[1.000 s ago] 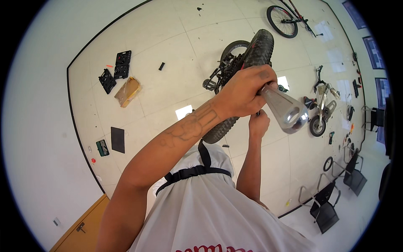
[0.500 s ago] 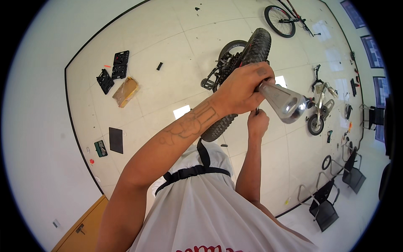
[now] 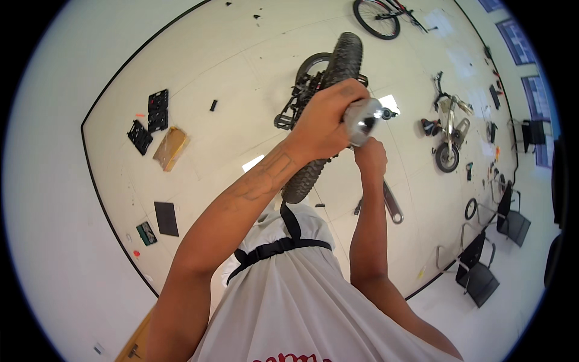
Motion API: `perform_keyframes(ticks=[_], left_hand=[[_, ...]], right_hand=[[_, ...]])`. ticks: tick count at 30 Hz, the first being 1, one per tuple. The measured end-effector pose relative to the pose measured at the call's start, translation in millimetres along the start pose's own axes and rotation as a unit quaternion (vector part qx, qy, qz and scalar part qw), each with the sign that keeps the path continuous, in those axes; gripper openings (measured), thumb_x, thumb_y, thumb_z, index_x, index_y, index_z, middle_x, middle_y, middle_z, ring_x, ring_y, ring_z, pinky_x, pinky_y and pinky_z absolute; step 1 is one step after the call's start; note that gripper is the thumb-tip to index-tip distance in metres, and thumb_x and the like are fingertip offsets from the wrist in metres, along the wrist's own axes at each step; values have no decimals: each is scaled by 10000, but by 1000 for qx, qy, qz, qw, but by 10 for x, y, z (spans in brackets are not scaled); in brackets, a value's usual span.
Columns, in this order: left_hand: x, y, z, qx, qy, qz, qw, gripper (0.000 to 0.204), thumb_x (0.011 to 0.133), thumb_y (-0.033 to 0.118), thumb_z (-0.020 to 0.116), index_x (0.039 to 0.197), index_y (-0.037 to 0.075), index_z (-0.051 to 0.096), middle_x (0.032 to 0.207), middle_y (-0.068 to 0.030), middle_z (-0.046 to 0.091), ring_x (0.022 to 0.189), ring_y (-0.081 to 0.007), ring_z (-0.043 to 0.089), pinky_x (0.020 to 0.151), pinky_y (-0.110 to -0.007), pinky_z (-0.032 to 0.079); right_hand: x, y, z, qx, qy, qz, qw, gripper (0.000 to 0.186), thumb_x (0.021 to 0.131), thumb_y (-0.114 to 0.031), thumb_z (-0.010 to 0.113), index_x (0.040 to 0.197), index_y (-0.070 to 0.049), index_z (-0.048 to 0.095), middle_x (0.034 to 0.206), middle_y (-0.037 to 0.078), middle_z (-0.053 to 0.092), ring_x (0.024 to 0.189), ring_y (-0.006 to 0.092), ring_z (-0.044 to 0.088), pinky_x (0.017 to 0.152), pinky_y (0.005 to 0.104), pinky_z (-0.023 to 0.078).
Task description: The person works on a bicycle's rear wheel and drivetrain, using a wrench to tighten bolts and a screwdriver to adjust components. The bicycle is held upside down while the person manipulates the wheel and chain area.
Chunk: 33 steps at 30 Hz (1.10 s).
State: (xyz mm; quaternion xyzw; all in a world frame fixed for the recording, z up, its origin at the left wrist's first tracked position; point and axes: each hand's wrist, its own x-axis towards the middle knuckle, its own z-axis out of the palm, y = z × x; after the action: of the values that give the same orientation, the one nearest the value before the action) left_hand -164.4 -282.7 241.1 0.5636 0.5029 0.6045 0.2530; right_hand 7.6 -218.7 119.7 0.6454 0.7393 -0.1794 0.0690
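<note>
The left hand [image 3: 330, 117] clutches a shiny-ended wrench [image 3: 364, 122], the knobby bicycle tyre [image 3: 345, 55] passing behind that hand from one to seven o'clock. The right hand [image 3: 371, 158] is clenched toward five o'clock; whether on the holed metal bar [image 3: 393, 205], I cannot tell. Wrench-turning seems in hand, calling for firm bracing.

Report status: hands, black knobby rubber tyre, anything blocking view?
Left hand: closed on round-ended silver metal tool. Right hand: closed, apparently around holed silver metal bar. Black knobby rubber tyre: middle hidden behind left hand.
</note>
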Motion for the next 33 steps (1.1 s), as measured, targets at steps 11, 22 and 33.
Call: perform_keyframes(ticks=[11, 22, 33], left_hand=[[3, -91, 194, -87, 13, 24, 996, 137, 968, 141, 509, 928, 27, 573, 860, -61, 566, 774, -174, 534, 730, -308, 452], [7, -15, 115, -71, -16, -2, 997, 254, 1010, 222, 459, 905, 16, 565, 904, -69, 583, 870, -161, 541, 835, -294, 437], [6, -47, -79, -33, 4, 4, 999, 208, 997, 152, 441, 897, 5, 549, 898, -86, 588, 830, -162, 545, 780, -300, 450]], right_hand=[[520, -287, -519, -256, -156, -256, 919, 182, 799, -180, 667, 924, -73, 742, 957, 129, 722, 896, 307, 704, 710, 400, 552], [1690, -611, -468, -384, -403, -312, 770, 518, 617, -199, 871, 1065, -31, 674, 879, 73, 707, 717, 168, 684, 668, 322, 540], [1230, -418, -850, -310, -291, -451, 785, 427, 763, -399, 762, 976, -34, 695, 947, 151, 689, 917, 341, 645, 803, 440, 497]])
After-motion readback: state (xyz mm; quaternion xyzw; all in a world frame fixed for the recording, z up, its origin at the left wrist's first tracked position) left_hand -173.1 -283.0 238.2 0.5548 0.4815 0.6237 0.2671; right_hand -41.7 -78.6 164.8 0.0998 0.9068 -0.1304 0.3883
